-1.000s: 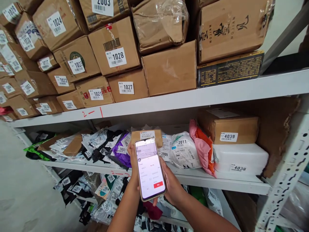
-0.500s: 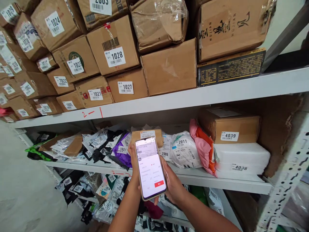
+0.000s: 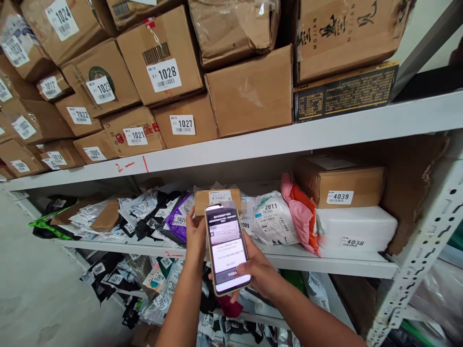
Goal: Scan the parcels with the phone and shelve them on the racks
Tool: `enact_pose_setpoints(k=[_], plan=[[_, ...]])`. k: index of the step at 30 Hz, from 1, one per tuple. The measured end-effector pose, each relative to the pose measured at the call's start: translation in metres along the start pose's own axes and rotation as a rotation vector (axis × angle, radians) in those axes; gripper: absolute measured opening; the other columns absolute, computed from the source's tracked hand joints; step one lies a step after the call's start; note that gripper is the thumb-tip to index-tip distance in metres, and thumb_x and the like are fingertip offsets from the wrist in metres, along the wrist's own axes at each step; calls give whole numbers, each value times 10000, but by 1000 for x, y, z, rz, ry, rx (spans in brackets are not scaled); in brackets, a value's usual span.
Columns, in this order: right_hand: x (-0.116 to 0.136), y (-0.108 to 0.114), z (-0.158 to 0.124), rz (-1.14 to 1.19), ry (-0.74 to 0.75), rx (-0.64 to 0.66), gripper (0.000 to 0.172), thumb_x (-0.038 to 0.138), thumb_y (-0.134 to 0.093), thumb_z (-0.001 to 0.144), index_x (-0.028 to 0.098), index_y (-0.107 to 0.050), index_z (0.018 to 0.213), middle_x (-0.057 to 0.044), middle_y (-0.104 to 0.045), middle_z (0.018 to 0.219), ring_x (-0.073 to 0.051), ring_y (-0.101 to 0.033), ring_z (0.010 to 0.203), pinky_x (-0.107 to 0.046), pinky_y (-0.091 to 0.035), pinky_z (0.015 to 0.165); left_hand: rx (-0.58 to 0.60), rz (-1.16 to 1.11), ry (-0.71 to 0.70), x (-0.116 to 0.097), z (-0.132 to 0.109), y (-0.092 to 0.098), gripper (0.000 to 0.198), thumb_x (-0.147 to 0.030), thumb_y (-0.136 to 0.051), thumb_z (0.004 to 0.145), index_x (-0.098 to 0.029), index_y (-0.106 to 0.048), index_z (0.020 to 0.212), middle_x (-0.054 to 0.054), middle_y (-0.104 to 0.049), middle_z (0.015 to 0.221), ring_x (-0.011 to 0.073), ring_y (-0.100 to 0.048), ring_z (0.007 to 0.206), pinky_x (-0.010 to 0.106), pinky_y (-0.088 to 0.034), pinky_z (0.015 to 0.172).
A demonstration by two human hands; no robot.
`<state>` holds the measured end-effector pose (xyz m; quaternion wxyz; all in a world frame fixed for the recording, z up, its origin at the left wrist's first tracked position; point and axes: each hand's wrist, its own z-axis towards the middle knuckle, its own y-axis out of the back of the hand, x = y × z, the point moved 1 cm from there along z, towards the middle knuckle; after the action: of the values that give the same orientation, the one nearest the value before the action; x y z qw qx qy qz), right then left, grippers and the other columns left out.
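Note:
My right hand [image 3: 261,272] holds a smartphone [image 3: 224,233] upright, screen towards me. Its thumb lies on the lower screen, and fingertips show past the phone's edges. The screen shows a dark overlay with a white panel of text and numbers. Behind the phone's top is a small cardboard box [image 3: 203,206] with a white label. My left hand [image 3: 196,238] is closed at the box's lower left corner, beside the phone; the phone hides part of its grip. A purple parcel bag [image 3: 177,222] lies on the shelf just left of this hand.
Numbered cardboard boxes [image 3: 167,58] crowd the upper shelf [image 3: 253,142]. The middle shelf [image 3: 307,261] bears bagged parcels, a white parcel [image 3: 273,221], a pink bag [image 3: 298,207] and a carton [image 3: 349,180] on a white package [image 3: 347,229]. More bags lie below. A perforated post [image 3: 415,260] stands right.
The phone screen has gone from a bright page with a red button to a dark overlay with a panel. My right thumb has come onto the lower screen. The view has shifted slightly.

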<state>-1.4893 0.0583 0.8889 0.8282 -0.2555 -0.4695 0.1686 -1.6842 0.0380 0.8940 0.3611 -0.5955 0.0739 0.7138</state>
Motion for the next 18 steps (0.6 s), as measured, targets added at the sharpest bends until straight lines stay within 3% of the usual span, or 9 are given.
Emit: enact_pose_setpoints(k=[4,9,14,18], plan=[[6,4,-13,-101,17,-16,782,162,-705,799,298,-239,1412,-105,-643,1184,-309,-701,943,-274,-599,529,76,190,-54,-12,15,16,803,-306,-867,571,-241,-494,1280,107,-607,1199,226,-651,986,385,-502,914],[3,5,-19,-126,14,-144,653,382,-630,918,287,-212,1411,-121,-682,1075,-327,-724,833,-257,-557,430,301,284,-76,-25,30,26,1141,-113,-893,434,-364,-389,1426,121,-291,1539,276,-615,1108,388,-546,897],[-3,7,-19,-149,15,-240,668,471,-620,917,288,-214,1415,-86,-700,943,-291,-722,695,-260,-536,383,533,394,-82,-27,36,26,1009,-151,-833,577,-327,-374,1458,132,-302,1543,296,-602,1141,407,-559,890],[-3,9,-19,-144,12,-290,631,467,-617,906,281,-261,1392,-84,-695,965,-280,-721,675,-246,-526,368,594,418,-83,-21,36,23,948,-155,-794,628,-285,-370,1466,152,-358,1512,293,-591,1165,426,-528,942]])
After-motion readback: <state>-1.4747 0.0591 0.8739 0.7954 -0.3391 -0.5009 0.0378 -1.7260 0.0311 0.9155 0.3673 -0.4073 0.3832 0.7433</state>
